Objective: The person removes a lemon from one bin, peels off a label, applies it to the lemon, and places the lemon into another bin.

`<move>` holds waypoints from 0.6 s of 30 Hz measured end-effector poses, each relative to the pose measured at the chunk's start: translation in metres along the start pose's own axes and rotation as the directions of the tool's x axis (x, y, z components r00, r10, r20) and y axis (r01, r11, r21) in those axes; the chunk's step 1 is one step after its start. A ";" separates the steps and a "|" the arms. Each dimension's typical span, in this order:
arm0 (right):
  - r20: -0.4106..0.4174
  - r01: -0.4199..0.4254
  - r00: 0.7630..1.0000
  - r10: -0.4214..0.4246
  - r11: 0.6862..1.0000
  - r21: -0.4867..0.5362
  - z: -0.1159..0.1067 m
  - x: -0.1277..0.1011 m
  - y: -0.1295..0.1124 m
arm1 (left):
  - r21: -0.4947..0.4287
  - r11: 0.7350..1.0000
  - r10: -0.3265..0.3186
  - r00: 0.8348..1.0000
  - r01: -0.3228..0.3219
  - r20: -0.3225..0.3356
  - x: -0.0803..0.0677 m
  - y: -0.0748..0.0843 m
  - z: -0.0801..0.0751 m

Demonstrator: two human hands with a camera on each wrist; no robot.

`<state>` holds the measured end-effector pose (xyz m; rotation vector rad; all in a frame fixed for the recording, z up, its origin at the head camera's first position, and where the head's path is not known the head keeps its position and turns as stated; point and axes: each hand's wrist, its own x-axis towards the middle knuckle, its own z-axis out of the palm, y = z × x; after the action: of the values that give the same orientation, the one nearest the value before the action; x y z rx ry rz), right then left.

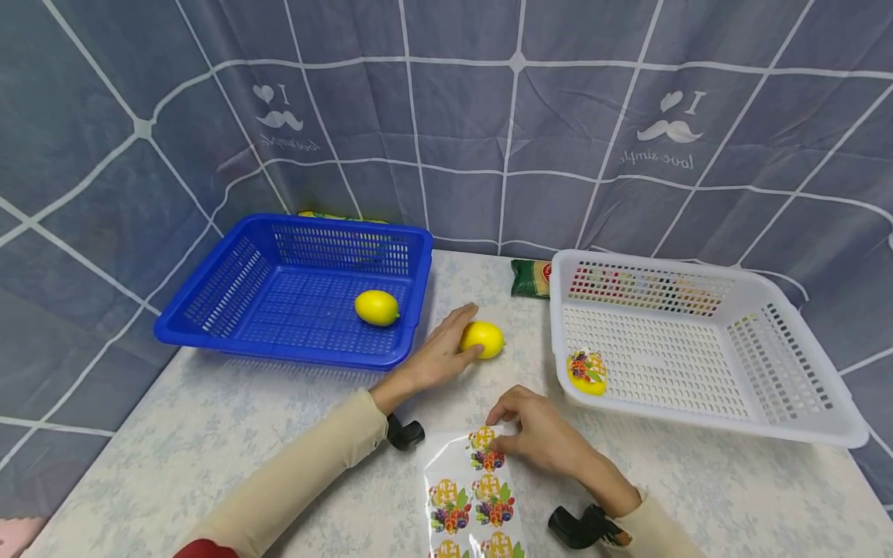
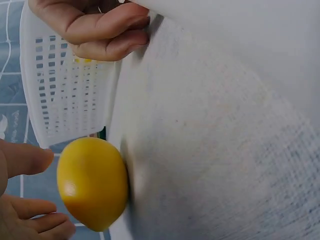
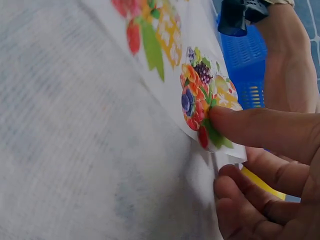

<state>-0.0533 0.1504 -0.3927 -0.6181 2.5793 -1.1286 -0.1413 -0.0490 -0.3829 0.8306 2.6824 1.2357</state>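
A yellow lemon point(image 1: 484, 339) lies on the table between the two baskets. My left hand point(image 1: 439, 353) is beside it, fingers extended and thumb spread; the left wrist view shows the fingertips point(image 2: 42, 160) right near the lemon point(image 2: 92, 182). Nearer the front lies a clear sheet point(image 1: 443, 457) of round fruit-print stickers. With my right hand point(image 1: 540, 430) I pinch its upper right corner. In the right wrist view the thumb point(image 3: 235, 120) presses the corner sticker point(image 3: 197, 100), other fingers under the sheet's edge, which bends there.
A blue basket point(image 1: 279, 353) at the left holds one lemon point(image 1: 377, 308). The white basket point(image 1: 698, 422) at the right holds a lemon point(image 1: 589, 385) bearing a fruit sticker. Between them at the back lies a green packet point(image 1: 528, 279). A tiled-pattern curtain point(image 1: 460, 124) hangs behind the table.
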 end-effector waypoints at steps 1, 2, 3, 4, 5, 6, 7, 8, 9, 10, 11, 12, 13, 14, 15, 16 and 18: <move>0.009 -0.004 1.000 0.004 0.999 0.033 -0.001 0.000 0.000 | 0.004 1.000 0.011 1.000 -0.011 0.001 0.000 0.002 0.000; 0.021 -0.010 1.000 0.008 0.997 0.080 -0.002 0.001 0.000 | 0.005 1.000 0.025 1.000 -0.025 0.000 -0.001 0.004 -0.001; 0.032 -0.018 0.999 0.014 0.991 0.136 -0.002 0.001 -0.001 | 0.009 0.999 0.037 0.999 -0.037 0.004 -0.002 0.006 -0.001; 0.042 -0.023 0.999 0.015 0.980 0.196 -0.003 0.001 -0.002 | 0.005 0.999 0.044 0.999 -0.044 0.012 -0.003 0.010 -0.002; 0.054 -0.030 0.998 0.017 0.965 0.260 -0.004 0.001 -0.003 | 0.004 0.999 0.052 0.998 -0.052 0.021 -0.003 0.013 -0.003; 0.063 -0.038 0.998 0.019 0.946 0.323 -0.004 0.002 -0.004 | 0.000 0.998 0.065 0.998 -0.065 0.026 -0.005 0.015 -0.003; 0.070 -0.047 0.997 0.022 0.923 0.381 -0.005 0.002 -0.005 | -0.003 0.997 0.073 0.997 -0.072 0.032 -0.006 0.019 -0.004; 0.072 -0.052 0.997 0.024 0.901 0.430 -0.006 0.002 -0.006 | -0.006 0.997 0.080 0.996 -0.080 0.037 -0.008 0.022 -0.005; 0.068 -0.056 0.997 0.028 0.883 0.465 -0.007 0.002 -0.007 | -0.008 0.997 0.083 0.996 -0.083 0.044 -0.009 0.025 -0.007; 0.063 -0.059 0.998 0.031 0.866 0.497 -0.008 0.002 -0.009 | -0.017 0.996 0.087 0.995 -0.086 0.055 -0.011 0.029 -0.009; 0.055 -0.061 0.998 0.038 0.850 0.523 -0.009 0.001 -0.011 | -0.025 0.995 0.093 0.994 -0.092 0.065 -0.012 0.032 -0.011; 0.045 -0.061 0.998 0.044 0.835 0.547 -0.010 0.001 -0.013 | -0.033 0.995 0.101 0.992 -0.098 0.077 -0.014 0.035 -0.014; 0.032 -0.060 0.998 0.051 0.822 0.566 -0.012 0.000 -0.015 | -0.045 0.994 0.103 0.990 -0.099 0.094 -0.016 0.039 -0.018; 0.016 -0.057 0.998 0.058 0.809 0.585 -0.013 0.000 -0.017 | -0.058 0.994 0.103 0.988 -0.097 0.113 -0.018 0.042 -0.022; -0.001 -0.052 0.998 0.066 0.796 0.603 -0.015 -0.001 -0.020 | -0.073 0.993 0.103 0.986 -0.094 0.132 -0.020 0.045 -0.026; -0.017 -0.046 0.997 0.072 0.783 0.620 -0.016 -0.002 -0.022 | -0.092 0.992 0.105 0.982 -0.091 0.154 -0.021 0.048 -0.031; -0.054 -0.030 0.995 0.085 0.763 0.645 -0.020 -0.003 -0.026 | -0.108 0.992 0.088 0.979 -0.069 0.184 -0.024 0.054 -0.039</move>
<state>-0.0515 0.1489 -0.3601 -0.3200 2.0197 -1.9108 -0.1077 -0.0597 -0.3212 0.9934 2.4398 1.2288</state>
